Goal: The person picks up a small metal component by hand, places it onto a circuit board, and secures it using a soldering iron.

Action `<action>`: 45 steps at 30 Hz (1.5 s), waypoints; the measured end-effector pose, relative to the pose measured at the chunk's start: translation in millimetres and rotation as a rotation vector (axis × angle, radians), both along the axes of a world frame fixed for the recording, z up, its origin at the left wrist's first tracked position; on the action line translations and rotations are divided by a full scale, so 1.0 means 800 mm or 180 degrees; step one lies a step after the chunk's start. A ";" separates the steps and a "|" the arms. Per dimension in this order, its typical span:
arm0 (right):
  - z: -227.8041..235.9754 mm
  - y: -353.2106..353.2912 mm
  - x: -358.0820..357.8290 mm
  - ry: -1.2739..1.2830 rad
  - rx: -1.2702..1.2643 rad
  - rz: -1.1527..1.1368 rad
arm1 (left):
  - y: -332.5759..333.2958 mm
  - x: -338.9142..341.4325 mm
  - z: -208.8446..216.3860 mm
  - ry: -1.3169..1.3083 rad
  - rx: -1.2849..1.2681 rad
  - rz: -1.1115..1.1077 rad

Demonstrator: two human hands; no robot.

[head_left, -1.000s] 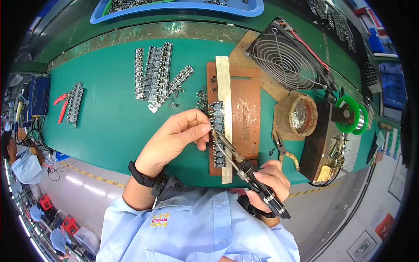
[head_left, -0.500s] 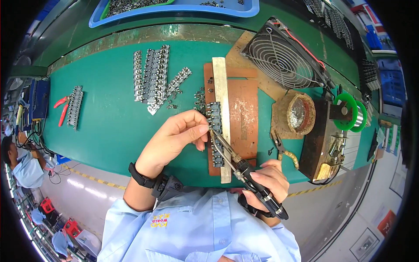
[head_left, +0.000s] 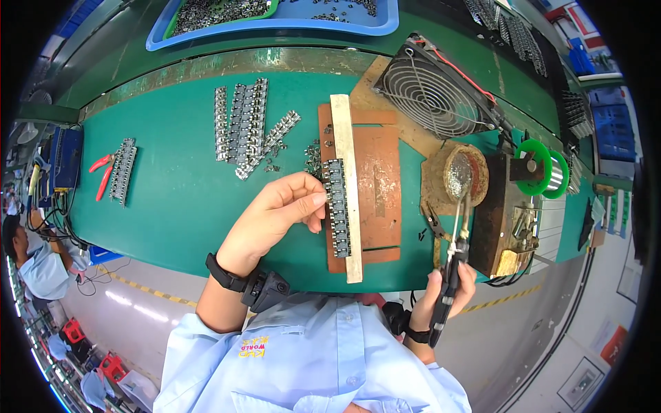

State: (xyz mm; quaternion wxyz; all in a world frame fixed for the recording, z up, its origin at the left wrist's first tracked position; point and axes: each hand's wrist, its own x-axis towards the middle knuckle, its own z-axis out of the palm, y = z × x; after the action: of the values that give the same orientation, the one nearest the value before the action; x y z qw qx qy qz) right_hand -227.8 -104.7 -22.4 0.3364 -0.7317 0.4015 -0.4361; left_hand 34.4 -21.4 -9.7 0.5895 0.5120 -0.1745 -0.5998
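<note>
My left hand (head_left: 279, 215) rests on the green mat with its fingertips against a strip of small black components (head_left: 337, 206). That strip lies along a pale wooden bar (head_left: 346, 148) on a brown board (head_left: 377, 187). My right hand (head_left: 447, 292) grips a soldering iron (head_left: 456, 258) by its black handle. The iron's tip points up to the round cleaning pad (head_left: 460, 173) on a brown base.
Rows of component strips (head_left: 241, 124) lie on the mat (head_left: 172, 199), with one more strip (head_left: 122, 171) and red pliers (head_left: 102, 176) at the left. A fan (head_left: 434, 89), a green solder spool (head_left: 540, 167), an iron stand (head_left: 509, 220), cutters (head_left: 434, 224) and a blue tray (head_left: 275, 20) surround the board.
My right hand has swung the soldering iron away from the component strip to the right, its tip now at the cleaning pad. My left hand stays on the strip.
</note>
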 end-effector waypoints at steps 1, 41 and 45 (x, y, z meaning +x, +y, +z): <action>0.001 -0.004 0.002 0.0302 -0.0020 -0.0107 | 0.001 -0.001 -0.001 -0.0015 -0.0005 0.0046; -0.016 0.004 0.019 -0.0469 0.0336 0.0872 | 0.024 -0.036 0.015 -0.1630 0.0268 0.0981; -0.015 0.004 0.019 -0.0376 0.0368 0.0938 | 0.021 -0.035 0.020 -0.1117 0.0354 0.0952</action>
State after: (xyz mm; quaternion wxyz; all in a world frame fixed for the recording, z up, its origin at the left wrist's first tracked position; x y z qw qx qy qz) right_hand -212.4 -101.3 -34.4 0.4613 -0.7352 0.2938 -0.4005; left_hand 6.0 -4.6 5.9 0.6034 0.6603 -0.1632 -0.4163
